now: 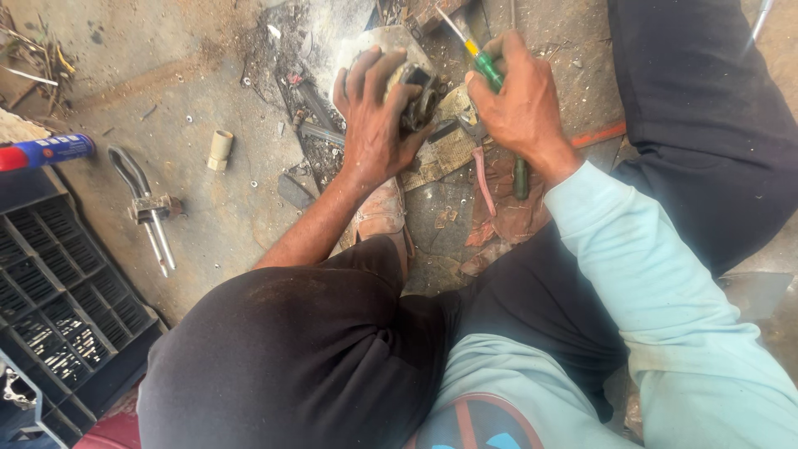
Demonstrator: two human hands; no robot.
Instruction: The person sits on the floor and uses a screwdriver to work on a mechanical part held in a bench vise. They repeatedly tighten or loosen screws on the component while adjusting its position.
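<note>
A person sits on a dirty concrete floor (208, 208), seen from above. At 12 o'clock, the left hand (376, 116) wraps its fingers around a grimy metal part (420, 96), pressing it down on a worn mat (449, 150). Just beside it at 1 o'clock, the right hand (519, 104) is closed around a green-handled screwdriver (486, 71). Pliers (145, 204) lie well apart at 9 o'clock, near a black plastic crate (58, 308).
</note>
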